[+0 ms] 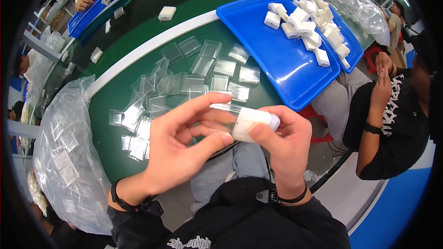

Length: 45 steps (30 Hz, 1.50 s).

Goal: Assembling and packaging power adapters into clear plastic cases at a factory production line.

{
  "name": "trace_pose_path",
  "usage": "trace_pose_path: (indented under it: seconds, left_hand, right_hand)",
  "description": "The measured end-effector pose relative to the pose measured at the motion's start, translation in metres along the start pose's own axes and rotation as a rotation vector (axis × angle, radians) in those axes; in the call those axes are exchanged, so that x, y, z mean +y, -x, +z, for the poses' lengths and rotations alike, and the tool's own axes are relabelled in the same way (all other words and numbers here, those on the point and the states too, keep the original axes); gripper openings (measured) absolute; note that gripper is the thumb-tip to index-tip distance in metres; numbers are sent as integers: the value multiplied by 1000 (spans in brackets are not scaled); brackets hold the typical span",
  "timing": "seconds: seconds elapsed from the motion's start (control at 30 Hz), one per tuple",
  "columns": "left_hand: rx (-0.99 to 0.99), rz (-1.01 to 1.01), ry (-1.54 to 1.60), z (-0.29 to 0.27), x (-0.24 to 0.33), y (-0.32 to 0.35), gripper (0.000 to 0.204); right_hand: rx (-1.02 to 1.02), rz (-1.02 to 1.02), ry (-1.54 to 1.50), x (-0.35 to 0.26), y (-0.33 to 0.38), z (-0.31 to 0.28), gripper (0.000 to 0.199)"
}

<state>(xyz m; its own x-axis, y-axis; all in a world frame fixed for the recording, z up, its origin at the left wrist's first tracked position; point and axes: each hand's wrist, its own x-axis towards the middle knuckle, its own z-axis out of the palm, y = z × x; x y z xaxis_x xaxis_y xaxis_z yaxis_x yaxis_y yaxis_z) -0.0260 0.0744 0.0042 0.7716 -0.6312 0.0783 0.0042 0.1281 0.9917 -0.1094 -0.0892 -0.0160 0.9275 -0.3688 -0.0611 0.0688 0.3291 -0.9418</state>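
My right hand (291,140) grips a white plug adapter (244,129) between thumb and fingers, above the front edge of the bench. A thin metal prong sticks out of the adapter's left side. My left hand (177,138) is curled, with its index finger and thumb on either side of a clear plastic sleeve (225,107). The sleeve reaches the adapter's upper left edge; whether it overlaps the adapter, I cannot tell. Beyond my hands, several more clear plastic sleeves (224,67) lie scattered on the green bench (115,71).
Blue trays (258,41) at the back right hold a pile of white adapters (304,27). A large clear plastic bag (69,157) stands at the left. Single adapters (167,13) lie beyond a white rail (152,48). Co-workers sit at the right (392,124) and far left.
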Motion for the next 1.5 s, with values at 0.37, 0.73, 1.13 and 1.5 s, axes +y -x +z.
trace_pose_path:
  seconds: [0.37, 0.73, 1.13, 1.5]
  left_hand:
    - [-854, 213, 1022, -31, -13, -22, 158]
    - [-999, 408, 891, -38, -10, -10, 151]
    - [-30, 121, -17, -27, -3, -2, 56]
    - [-47, -90, 151, -23, 3, -2, 36]
  right_hand:
    - [117, -1007, 252, 25, 2, -19, 48]
    - [157, -890, 268, 30, 14, -33, 53]
    - [-46, -327, 43, 11, 5, 13, 32]
    - [-84, -134, 29, 4, 3, 12, 28]
